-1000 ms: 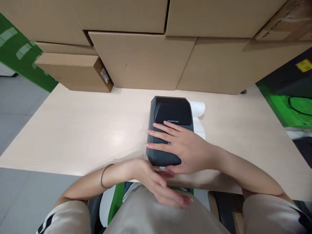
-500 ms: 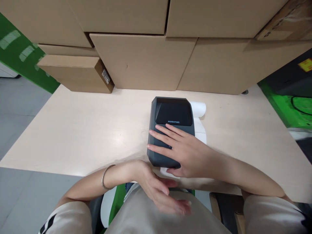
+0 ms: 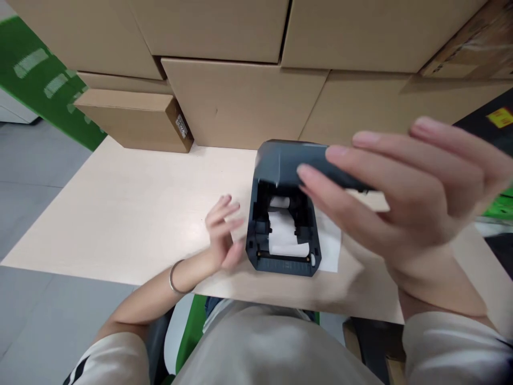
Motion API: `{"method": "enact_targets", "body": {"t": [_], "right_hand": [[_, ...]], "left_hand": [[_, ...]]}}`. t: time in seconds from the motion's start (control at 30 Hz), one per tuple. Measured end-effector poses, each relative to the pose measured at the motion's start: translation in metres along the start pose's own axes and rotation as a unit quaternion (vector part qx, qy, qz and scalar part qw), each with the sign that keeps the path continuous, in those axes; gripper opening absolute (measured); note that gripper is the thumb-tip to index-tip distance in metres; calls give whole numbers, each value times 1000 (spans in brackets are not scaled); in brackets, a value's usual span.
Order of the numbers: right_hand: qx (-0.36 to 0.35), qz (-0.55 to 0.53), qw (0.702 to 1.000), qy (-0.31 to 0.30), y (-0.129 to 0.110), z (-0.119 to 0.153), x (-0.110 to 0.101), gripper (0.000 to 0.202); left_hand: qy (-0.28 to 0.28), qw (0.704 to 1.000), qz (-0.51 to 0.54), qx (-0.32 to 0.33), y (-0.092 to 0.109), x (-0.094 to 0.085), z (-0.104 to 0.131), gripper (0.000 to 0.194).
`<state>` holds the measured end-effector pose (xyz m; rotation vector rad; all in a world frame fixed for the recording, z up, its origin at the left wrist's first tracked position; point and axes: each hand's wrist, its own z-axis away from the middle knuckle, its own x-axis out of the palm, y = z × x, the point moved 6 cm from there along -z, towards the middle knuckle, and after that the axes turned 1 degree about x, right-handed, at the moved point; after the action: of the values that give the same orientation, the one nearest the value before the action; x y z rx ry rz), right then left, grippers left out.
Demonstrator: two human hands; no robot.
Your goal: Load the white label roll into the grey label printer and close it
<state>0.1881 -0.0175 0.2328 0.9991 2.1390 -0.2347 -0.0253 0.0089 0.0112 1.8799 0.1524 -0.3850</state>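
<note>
**Printer lid raised, paper bay in view**

Printer [image 3: 282, 235], a dark grey label machine, sits on the pale wooden table [image 3: 120, 214] near its front edge, directly ahead of the person. Its lid [image 3: 288, 160] stands swung up toward the back, and the open bay shows a white paper roll [image 3: 279, 202] with a strip of paper running forward to the front slot. More white paper [image 3: 329, 243] lies flat on the table just beside the machine's right side.

Left hand [image 3: 222, 235] rests just beside the printer's left wall, fingers loosely spread and curled, gripping nothing; whether the fingertips actually touch the casing cannot be told. A thin bracelet [image 3: 173, 278] circles that wrist.

Right hand [image 3: 404, 187] is held high and close to the camera, blurred, its fingers extended and slightly apart, pointing left across the raised lid. It has hold of nothing that can be seen.

Stacked cardboard boxes [image 3: 240, 101] line the far side of the table.
</note>
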Motion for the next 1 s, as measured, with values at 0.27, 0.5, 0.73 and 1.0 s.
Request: {"method": "enact_targets", "body": {"t": [0.27, 0.5, 0.73, 1.0], "right_hand": [[96, -11, 995, -2, 60, -37, 55, 56], [110, 0, 993, -46, 89, -58, 92, 75], [83, 50, 993, -66, 69, -47, 100, 57], [-5, -78, 872, -483, 9, 25, 148, 25]], "left_hand": [[-40, 985, 129, -105, 6, 22, -48, 92], [-108, 966, 170, -165, 4, 32, -50, 92], [-121, 976, 129, -131, 15, 28, -58, 80], [-160, 984, -58, -57, 29, 18, -60, 71]]}}
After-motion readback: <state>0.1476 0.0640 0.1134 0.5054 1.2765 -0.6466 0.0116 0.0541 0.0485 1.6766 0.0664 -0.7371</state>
